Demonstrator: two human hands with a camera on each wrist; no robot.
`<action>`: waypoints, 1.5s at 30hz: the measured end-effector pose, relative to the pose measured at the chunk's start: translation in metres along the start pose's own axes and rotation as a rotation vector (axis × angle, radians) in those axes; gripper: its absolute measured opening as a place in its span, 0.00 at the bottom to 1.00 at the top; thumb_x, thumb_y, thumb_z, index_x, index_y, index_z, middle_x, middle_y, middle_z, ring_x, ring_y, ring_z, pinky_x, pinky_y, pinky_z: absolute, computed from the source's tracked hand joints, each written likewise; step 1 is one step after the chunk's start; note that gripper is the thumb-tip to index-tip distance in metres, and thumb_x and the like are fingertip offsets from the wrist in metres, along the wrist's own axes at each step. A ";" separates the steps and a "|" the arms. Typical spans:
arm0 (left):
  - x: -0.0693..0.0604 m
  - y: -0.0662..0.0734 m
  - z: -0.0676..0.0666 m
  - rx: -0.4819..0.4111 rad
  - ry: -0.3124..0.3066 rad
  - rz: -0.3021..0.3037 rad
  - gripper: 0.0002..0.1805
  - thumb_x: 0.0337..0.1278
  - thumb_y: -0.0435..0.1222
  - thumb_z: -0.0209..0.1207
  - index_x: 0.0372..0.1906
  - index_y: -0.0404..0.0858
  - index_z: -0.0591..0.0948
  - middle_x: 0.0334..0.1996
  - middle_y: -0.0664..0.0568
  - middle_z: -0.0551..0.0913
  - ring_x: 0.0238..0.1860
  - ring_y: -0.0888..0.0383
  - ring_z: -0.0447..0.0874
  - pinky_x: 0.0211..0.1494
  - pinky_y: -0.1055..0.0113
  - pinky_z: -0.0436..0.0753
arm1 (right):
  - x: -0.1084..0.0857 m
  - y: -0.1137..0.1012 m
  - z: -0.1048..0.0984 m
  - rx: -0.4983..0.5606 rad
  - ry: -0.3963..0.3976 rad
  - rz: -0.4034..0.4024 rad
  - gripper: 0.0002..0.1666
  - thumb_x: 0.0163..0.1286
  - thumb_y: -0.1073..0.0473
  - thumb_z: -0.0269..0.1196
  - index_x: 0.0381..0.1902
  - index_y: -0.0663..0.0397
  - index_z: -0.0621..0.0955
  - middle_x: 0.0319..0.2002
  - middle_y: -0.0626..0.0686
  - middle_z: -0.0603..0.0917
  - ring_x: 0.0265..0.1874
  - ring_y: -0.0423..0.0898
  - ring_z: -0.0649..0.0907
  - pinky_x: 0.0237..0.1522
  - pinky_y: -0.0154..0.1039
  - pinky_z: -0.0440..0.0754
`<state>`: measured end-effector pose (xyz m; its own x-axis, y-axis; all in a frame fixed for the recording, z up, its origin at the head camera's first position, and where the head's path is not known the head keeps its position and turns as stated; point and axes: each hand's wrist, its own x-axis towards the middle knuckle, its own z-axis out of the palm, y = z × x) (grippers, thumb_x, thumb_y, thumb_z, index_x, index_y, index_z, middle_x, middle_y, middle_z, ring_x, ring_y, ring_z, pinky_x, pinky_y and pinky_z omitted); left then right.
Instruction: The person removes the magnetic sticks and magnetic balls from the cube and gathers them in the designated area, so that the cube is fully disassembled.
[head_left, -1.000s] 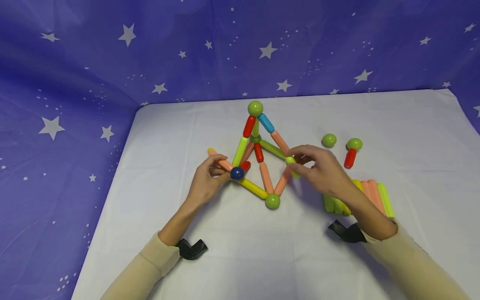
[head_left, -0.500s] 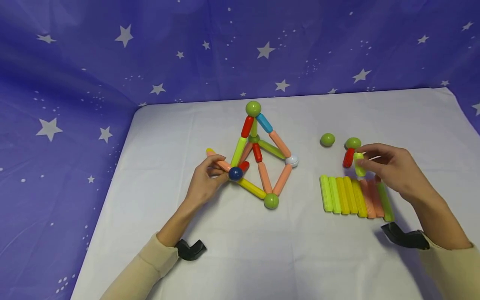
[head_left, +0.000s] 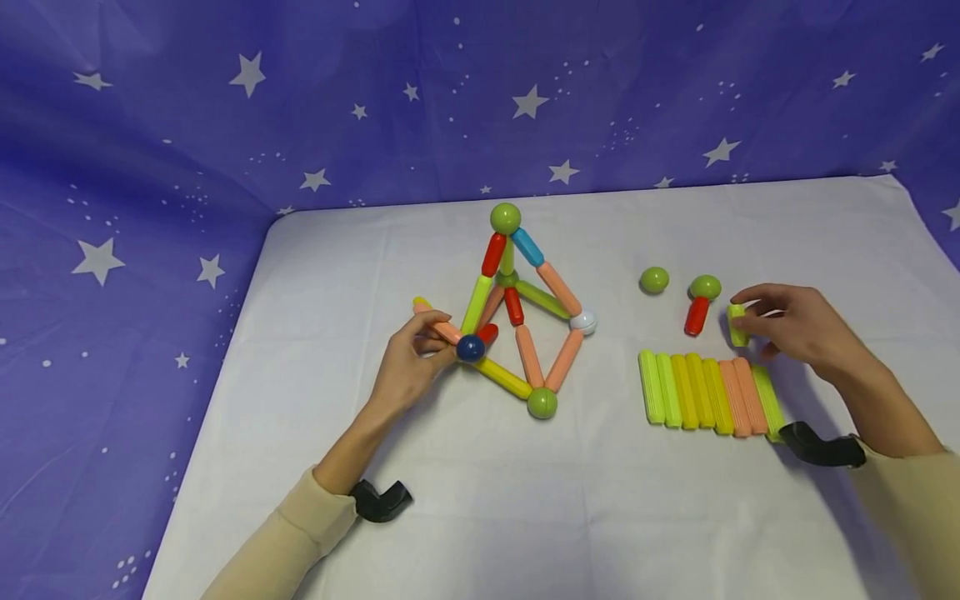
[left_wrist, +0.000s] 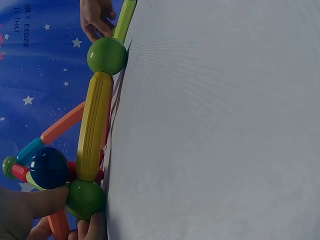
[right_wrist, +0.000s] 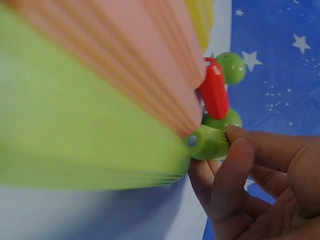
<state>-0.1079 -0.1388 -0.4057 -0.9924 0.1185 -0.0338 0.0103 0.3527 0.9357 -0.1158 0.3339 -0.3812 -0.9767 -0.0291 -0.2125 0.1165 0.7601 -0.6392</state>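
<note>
A frame of magnetic sticks and balls stands mid-table, with a green ball (head_left: 506, 219) at its top and a white ball (head_left: 584, 322) at its right corner. My left hand (head_left: 412, 358) is at its left corner; in the left wrist view its fingers and thumb grip a green ball (left_wrist: 86, 200), beside a dark blue ball (left_wrist: 49, 168). A salmon stick (head_left: 437, 322) with a yellow tip passes by that hand. Off to the right, my right hand (head_left: 798, 325) pinches a short yellow-green stick (head_left: 738, 325) between thumb and fingers, just behind the row of sticks.
Long ribbed sticks (head_left: 705, 392) in green, yellow and salmon lie side by side at right. Behind them are a loose green ball (head_left: 655, 281) and a red stick (head_left: 697, 317) touching another green ball (head_left: 705, 288). A starry blue cloth (head_left: 450, 100) hangs behind the white table.
My right hand has moved right from the frame's right corner to behind the stick row, carrying the short yellow-green stick. The white ball is now uncovered. My left hand stays put.
</note>
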 end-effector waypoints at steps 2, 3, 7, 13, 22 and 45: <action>0.000 0.000 0.000 0.002 0.000 -0.001 0.26 0.54 0.26 0.69 0.59 0.31 0.76 0.43 0.40 0.79 0.42 0.47 0.83 0.49 0.59 0.80 | 0.003 0.001 0.000 -0.009 -0.022 0.012 0.24 0.70 0.60 0.63 0.58 0.70 0.74 0.46 0.70 0.76 0.26 0.50 0.80 0.25 0.38 0.84; 0.000 0.000 0.000 0.001 0.000 -0.002 0.26 0.54 0.26 0.69 0.59 0.31 0.76 0.43 0.40 0.79 0.42 0.47 0.83 0.49 0.59 0.80 | 0.004 0.002 0.000 -0.012 -0.033 0.016 0.25 0.70 0.61 0.63 0.59 0.70 0.73 0.47 0.71 0.75 0.26 0.50 0.80 0.26 0.37 0.84; -0.001 -0.001 0.000 0.003 0.001 0.004 0.26 0.54 0.26 0.68 0.59 0.31 0.76 0.43 0.40 0.79 0.42 0.47 0.83 0.48 0.59 0.80 | 0.007 0.001 0.000 -0.013 -0.061 0.021 0.27 0.71 0.61 0.63 0.61 0.72 0.71 0.48 0.73 0.74 0.26 0.51 0.80 0.26 0.37 0.84; -0.001 -0.001 0.000 0.003 -0.004 0.014 0.26 0.54 0.26 0.68 0.59 0.31 0.76 0.43 0.40 0.78 0.43 0.46 0.84 0.47 0.61 0.80 | 0.009 0.000 0.001 -0.020 -0.086 0.022 0.25 0.72 0.62 0.60 0.60 0.73 0.71 0.49 0.74 0.74 0.30 0.53 0.80 0.27 0.37 0.84; 0.000 -0.002 0.000 0.003 -0.007 0.016 0.26 0.54 0.26 0.68 0.59 0.31 0.76 0.43 0.39 0.78 0.43 0.46 0.84 0.47 0.63 0.80 | 0.006 -0.002 0.000 -0.027 -0.096 0.023 0.27 0.73 0.57 0.60 0.61 0.72 0.70 0.51 0.74 0.74 0.32 0.55 0.81 0.28 0.37 0.84; -0.002 0.000 0.000 0.012 -0.004 -0.004 0.26 0.54 0.26 0.68 0.60 0.32 0.76 0.43 0.40 0.78 0.43 0.46 0.84 0.47 0.59 0.80 | 0.024 -0.042 0.012 -0.214 -0.058 -0.040 0.22 0.70 0.55 0.62 0.54 0.68 0.78 0.42 0.69 0.81 0.28 0.54 0.77 0.24 0.43 0.72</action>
<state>-0.1063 -0.1388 -0.4057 -0.9919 0.1212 -0.0391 0.0078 0.3642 0.9313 -0.1414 0.2934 -0.3686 -0.9671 -0.0948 -0.2361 0.0306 0.8778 -0.4780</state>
